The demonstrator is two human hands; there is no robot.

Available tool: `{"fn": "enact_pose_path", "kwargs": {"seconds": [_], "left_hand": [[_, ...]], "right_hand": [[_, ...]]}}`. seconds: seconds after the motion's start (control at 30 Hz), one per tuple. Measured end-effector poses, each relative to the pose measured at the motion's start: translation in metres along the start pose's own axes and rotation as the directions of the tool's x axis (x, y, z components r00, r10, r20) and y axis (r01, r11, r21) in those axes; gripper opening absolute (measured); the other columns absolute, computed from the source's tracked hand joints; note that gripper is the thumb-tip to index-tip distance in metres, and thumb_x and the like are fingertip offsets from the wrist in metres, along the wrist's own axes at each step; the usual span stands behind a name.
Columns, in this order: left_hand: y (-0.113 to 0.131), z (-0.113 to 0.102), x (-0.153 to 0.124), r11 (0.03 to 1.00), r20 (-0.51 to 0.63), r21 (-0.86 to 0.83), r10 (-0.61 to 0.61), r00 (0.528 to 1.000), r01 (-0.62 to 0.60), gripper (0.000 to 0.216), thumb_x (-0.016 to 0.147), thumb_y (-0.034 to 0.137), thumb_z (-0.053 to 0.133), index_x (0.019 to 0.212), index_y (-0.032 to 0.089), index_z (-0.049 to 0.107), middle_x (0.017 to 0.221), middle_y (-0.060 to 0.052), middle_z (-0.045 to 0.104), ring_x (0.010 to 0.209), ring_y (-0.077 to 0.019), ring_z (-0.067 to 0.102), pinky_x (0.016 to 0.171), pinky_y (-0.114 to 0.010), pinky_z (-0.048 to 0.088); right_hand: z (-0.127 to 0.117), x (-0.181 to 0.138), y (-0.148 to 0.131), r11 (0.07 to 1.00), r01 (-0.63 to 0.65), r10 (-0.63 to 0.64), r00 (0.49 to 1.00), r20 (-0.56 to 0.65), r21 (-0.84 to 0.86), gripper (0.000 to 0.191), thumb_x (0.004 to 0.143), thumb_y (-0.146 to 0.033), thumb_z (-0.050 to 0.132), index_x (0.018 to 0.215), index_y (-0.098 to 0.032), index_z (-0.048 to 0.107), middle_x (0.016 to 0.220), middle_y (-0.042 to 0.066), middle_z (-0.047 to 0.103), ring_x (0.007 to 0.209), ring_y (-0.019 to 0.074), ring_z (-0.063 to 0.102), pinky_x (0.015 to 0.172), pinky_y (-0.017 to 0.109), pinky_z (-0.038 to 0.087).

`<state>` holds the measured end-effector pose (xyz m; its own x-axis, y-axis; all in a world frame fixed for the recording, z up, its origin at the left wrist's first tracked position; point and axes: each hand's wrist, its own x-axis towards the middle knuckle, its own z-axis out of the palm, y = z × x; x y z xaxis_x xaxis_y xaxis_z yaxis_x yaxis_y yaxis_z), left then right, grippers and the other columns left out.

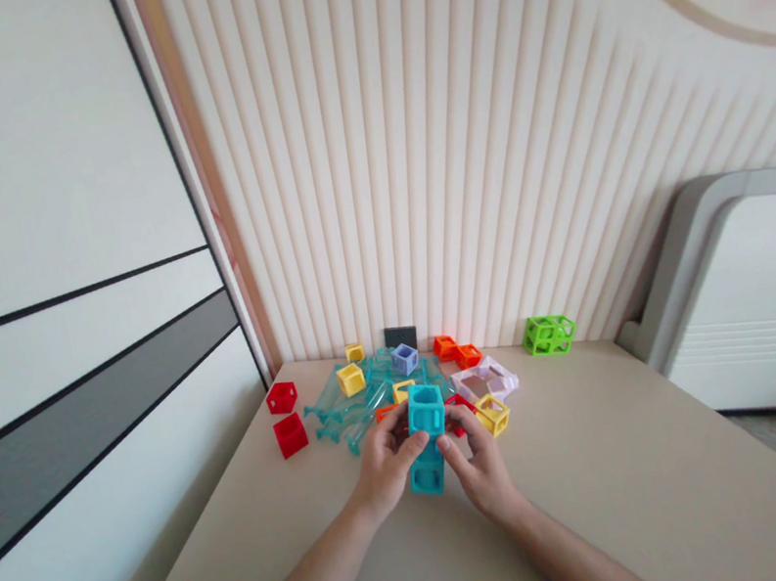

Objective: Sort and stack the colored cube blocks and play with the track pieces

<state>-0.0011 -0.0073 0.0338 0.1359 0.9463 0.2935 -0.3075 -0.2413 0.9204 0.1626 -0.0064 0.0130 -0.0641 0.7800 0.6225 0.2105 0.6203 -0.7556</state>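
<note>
Basically, L hand (380, 467) & R hand (485, 473) grip the blue block stack (426, 423) from both sides, near side of the teal pieces (375, 393). Prob. light, stiff plastic (maybe slick); best held by opp. walls.

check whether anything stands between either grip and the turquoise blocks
Nothing visible does: the left grip and right grip both touch the turquoise blocks, one from each side. A yellow block lies beyond the right grip, not between.
</note>
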Motion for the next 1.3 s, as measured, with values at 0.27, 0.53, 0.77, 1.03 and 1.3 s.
{"fn": "enact_pose_path", "kwargs": {"seconds": [0.27, 0.53, 0.77, 1.03, 1.3], "left_hand": [[0.003, 0.0, -0.001, 1.0, 0.016, -0.002, 0.028, 0.999, -0.028, 0.052, 0.078, 0.051, 0.076, 0.117, 0.016, 0.07, 0.112, -0.012, 0.075, 0.105, -0.0297, 0.069, 0.092, -0.038, 0.054], [-0.016, -0.007, 0.002, 0.994, -0.14, -0.113, -0.028, 0.99, 0.012, 0.039, 0.076, 0.042, 0.08, 0.105, 0.018, 0.07, 0.098, -0.007, 0.075, 0.094, -0.0219, 0.069, 0.084, -0.031, 0.053], [-0.013, -0.006, 0.003, 0.987, -0.126, -0.152, 0.038, 0.991, -0.057, 0.043, 0.071, 0.032, 0.085, 0.107, 0.02, 0.066, 0.104, -0.006, 0.073, 0.097, -0.0208, 0.068, 0.086, -0.03, 0.052], [-0.014, -0.01, 0.004, 0.987, -0.011, -0.148, -0.057, 0.998, 0.054, 0.054, 0.065, 0.033, 0.089, 0.112, 0.018, 0.069, 0.098, -0.007, 0.075, 0.089, -0.021, 0.069, 0.082, -0.031, 0.054], [-0.009, -0.013, 0.002, 0.993, 0.037, -0.11, -0.029, 0.999, 0.033, 0.045, 0.069, 0.034, 0.086, 0.109, 0.018, 0.074, 0.097, -0.007, 0.075, 0.087, -0.0195, 0.067, 0.08, -0.028, 0.053]], "right_hand": [[0.002, -0.003, 0.006, 0.995, -0.063, 0.065, 0.998, -0.014, 0.079, 0.029, 0.094, -0.04, 0.061, 0.115, -0.023, 0.066, 0.104, 0.007, 0.071, 0.093, 0.022, 0.066, 0.082, 0.032, 0.054], [0.003, 0.001, 0.003, 0.987, -0.119, 0.129, 0.987, -0.097, 0.108, 0.028, 0.093, -0.043, 0.062, 0.105, -0.021, 0.072, 0.099, 0.008, 0.076, 0.088, 0.0226, 0.071, 0.077, 0.032, 0.058], [0.001, -0.002, 0.0, 0.998, -0.042, 0.044, 0.998, -0.052, 0.048, 0.035, 0.086, -0.039, 0.071, 0.116, -0.021, 0.07, 0.109, 0.009, 0.076, 0.096, 0.0252, 0.071, 0.085, 0.036, 0.059], [-0.001, -0.007, 0.008, 0.994, -0.06, 0.064, 0.997, -0.043, 0.094, 0.04, 0.085, -0.038, 0.073, 0.121, -0.023, 0.068, 0.113, 0.009, 0.075, 0.101, 0.0263, 0.07, 0.09, 0.038, 0.058], [-0.001, -0.005, 0.003, 0.99, -0.07, 0.076, 0.996, -0.047, 0.12, 0.04, 0.09, -0.042, 0.067, 0.124, -0.023, 0.068, 0.119, 0.01, 0.073, 0.108, 0.0291, 0.069, 0.094, 0.043, 0.056]]}}
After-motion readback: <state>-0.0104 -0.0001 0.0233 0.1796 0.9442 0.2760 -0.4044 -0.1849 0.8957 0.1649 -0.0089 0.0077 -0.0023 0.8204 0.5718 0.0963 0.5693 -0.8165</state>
